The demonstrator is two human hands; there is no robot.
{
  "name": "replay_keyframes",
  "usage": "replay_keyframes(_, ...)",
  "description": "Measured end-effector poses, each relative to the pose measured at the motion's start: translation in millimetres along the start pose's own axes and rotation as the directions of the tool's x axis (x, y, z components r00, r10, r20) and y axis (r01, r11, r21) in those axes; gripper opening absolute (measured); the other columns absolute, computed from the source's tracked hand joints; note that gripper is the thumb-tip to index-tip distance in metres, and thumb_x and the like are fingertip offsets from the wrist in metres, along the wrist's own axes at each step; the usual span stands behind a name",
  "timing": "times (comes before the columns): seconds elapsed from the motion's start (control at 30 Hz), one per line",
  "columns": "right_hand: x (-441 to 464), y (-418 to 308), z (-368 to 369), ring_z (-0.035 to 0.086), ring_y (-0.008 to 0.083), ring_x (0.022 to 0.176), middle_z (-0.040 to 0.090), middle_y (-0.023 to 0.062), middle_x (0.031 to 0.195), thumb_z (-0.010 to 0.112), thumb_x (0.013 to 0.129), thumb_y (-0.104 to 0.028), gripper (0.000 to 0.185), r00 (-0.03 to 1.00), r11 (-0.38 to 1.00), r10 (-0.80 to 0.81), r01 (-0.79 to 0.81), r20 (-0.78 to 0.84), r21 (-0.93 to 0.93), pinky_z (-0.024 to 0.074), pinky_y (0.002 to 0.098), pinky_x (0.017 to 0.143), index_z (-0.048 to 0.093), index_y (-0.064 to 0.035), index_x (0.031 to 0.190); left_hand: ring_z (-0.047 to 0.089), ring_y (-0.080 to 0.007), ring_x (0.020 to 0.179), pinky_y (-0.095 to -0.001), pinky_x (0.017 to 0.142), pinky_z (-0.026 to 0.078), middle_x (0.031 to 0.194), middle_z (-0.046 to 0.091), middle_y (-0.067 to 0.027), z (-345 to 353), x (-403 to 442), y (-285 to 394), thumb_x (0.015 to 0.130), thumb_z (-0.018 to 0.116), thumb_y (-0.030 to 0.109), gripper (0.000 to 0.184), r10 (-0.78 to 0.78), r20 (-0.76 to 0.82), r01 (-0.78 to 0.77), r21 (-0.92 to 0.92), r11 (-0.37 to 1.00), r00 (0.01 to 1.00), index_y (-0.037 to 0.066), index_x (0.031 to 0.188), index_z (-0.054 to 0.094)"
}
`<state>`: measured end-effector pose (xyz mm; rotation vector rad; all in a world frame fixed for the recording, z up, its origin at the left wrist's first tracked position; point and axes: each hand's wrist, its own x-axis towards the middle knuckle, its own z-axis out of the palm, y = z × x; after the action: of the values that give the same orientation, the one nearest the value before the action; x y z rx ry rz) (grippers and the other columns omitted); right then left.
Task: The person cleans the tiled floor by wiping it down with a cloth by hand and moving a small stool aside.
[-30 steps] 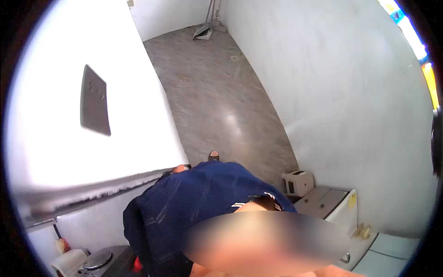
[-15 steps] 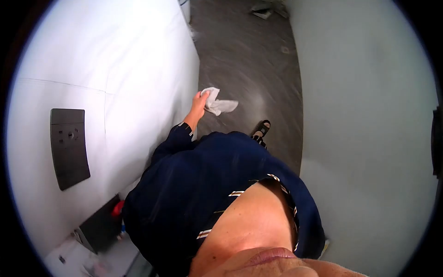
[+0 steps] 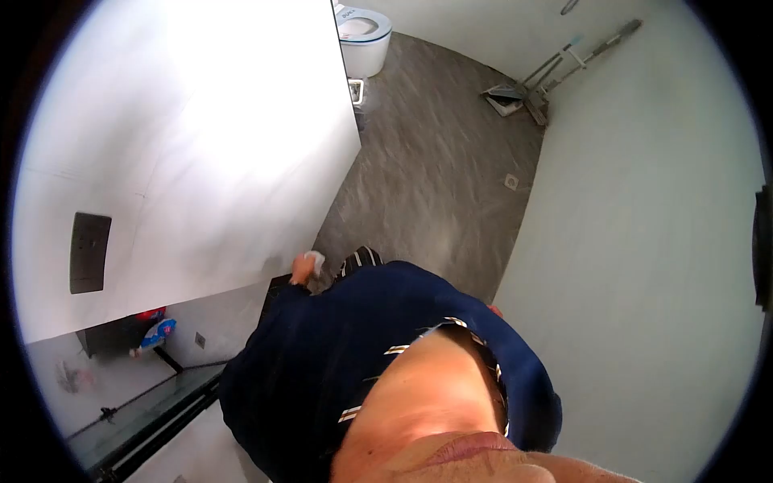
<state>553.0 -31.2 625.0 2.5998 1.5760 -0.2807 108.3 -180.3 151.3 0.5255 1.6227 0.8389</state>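
Observation:
Low by the corner of the white wall, my left hand [image 3: 302, 269] is closed around a crumpled white cloth [image 3: 316, 259]. Only part of the cloth shows beyond the fingers. On the other side of my dark blue top [image 3: 354, 338], a small bit of my right hand [image 3: 495, 311] peeks out. Its fingers are mostly hidden, so I cannot make out what it touches.
Ahead stands a toilet [image 3: 365, 50], with a bin [image 3: 359, 121] beside it. A dustpan [image 3: 505, 101] and long-handled tools [image 3: 600, 55] lean in the far right corner. A dark panel [image 3: 90, 252] is on the left wall; a blue packet [image 3: 158, 333] sits below.
My left hand has drawn back towards my body with the cloth. The view has shifted, bringing the toilet and the corner tools into sight. A bit of the right hand now shows.

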Motion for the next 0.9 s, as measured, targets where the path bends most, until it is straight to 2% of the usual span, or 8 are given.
replay_keyframes(0.07, 2, -32, -14, 0.063, 0.02, 0.071, 0.067, 0.0085, 0.075, 0.059, 0.081, -0.023, 0.022, 0.975, 0.975, 0.219, -0.22, 0.046, 0.018, 0.0489, 0.0335, 0.067, 0.066, -0.003, 0.079, 0.059, -0.0431, 0.092, -0.0479, 0.075, 0.045, 0.096, 0.061, -0.0292, 26, -7, -71, 0.08, 0.056, 0.037, 0.047, 0.083, 0.115, -0.108, 0.234, 0.966, 0.99, -0.007, 0.096, 0.06)
replay_keyframes(0.17, 77, 18, -16, 0.064, 0.0212, 0.073, 0.067, 0.0099, 0.077, 0.06, 0.08, -0.024, 0.022, 0.932, 0.935, -0.271, 0.314, 0.241, -0.166, 0.0494, 0.0343, 0.069, 0.068, -0.0032, 0.082, 0.058, -0.0428, 0.091, -0.0474, 0.077, 0.044, 0.095, 0.061, -0.0287, -18, -75, -22, 0.08, 0.055, 0.039, 0.049, -0.083, 0.166, 0.076, 0.046, 0.996, 0.983, -0.007, 0.094, 0.06)
replay_keyframes(0.27, 41, -121, -25, 0.065, 0.0242, 0.075, 0.068, 0.0116, 0.08, 0.062, 0.078, -0.024, 0.022, 0.992, 0.985, -0.094, 0.106, 0.087, -0.139, 0.0498, 0.0351, 0.07, 0.069, -0.0038, 0.085, 0.057, -0.0429, 0.092, -0.0473, 0.077, 0.044, 0.096, 0.06, -0.0282, -20, -112, -8, 0.08, 0.055, 0.04, 0.048, -0.184, 0.169, 0.178, 0.048, 0.983, 0.968, -0.006, 0.094, 0.059)
replay_keyframes(0.33, 75, -156, -17, 0.062, 0.0167, 0.072, 0.067, 0.0074, 0.08, 0.064, 0.077, -0.018, 0.017, 0.948, 0.892, -0.301, 0.319, 0.107, -0.32, 0.0481, 0.0314, 0.066, 0.068, -0.0057, 0.088, 0.057, -0.043, 0.092, -0.0473, 0.078, 0.044, 0.096, 0.06, -0.0279, -12, -118, -5, 0.081, 0.055, 0.04, 0.048, -0.208, 0.168, 0.202, 0.053, 0.978, 0.964, -0.006, 0.094, 0.059)
replay_keyframes(0.47, 96, -264, 14, 0.063, 0.0193, 0.076, 0.068, 0.0097, 0.082, 0.064, 0.079, -0.028, 0.029, 0.892, 0.899, -0.393, 0.424, 0.224, -0.109, 0.0482, 0.0325, 0.07, 0.067, -0.0031, 0.093, 0.056, -0.0432, 0.092, -0.0471, 0.078, 0.043, 0.097, 0.059, -0.0272, -4, -119, 6, 0.081, 0.054, 0.041, 0.048, -0.223, 0.16, 0.217, 0.051, 0.975, 0.962, -0.005, 0.095, 0.058)
replay_keyframes(0.63, 63, -388, 51, 0.055, 0.0094, 0.069, 0.062, 0.0006, 0.076, 0.064, 0.082, -0.024, 0.021, 0.825, 0.884, -0.444, 0.466, 0.349, 0.023, 0.0458, 0.0273, 0.063, 0.066, -0.0032, 0.086, 0.054, -0.0435, 0.093, -0.0469, 0.078, 0.043, 0.097, 0.059, -0.0263, -4, -97, 33, 0.082, 0.054, 0.043, 0.048, -0.187, 0.082, 0.185, 0.034, 0.982, 0.979, -0.003, 0.095, 0.058)
replay_keyframes(0.77, 45, -494, 56, 0.052, 0.0067, 0.069, 0.061, -0.0007, 0.074, 0.063, 0.084, -0.021, 0.02, 0.714, 0.799, -0.587, 0.586, 0.381, 0.132, 0.0444, 0.0247, 0.064, 0.065, -0.0018, 0.086, 0.053, -0.0439, 0.092, -0.047, 0.078, 0.043, 0.097, 0.058, -0.0255, -36, -10, 61, 0.082, 0.054, 0.043, 0.047, 0.092, -0.063, -0.084, 0.117, 0.99, 0.994, -0.002, 0.096, 0.057)
replay_keyframes(0.9, 78, -585, 71, 0.051, 0.0057, 0.069, 0.059, -0.0023, 0.073, 0.064, 0.085, -0.018, 0.017, 0.557, 0.678, -0.708, 0.708, 0.433, 0.198, 0.0436, 0.0238, 0.064, 0.065, -0.0016, 0.087, 0.053, -0.0434, 0.091, -0.0454, 0.077, 0.042, 0.096, 0.058, -0.0255, -107, -9, 195, 0.083, 0.054, 0.04, 0.045, -0.184, -0.209, 0.119, -0.291, 0.949, 0.961, -0.004, 0.095, 0.055)
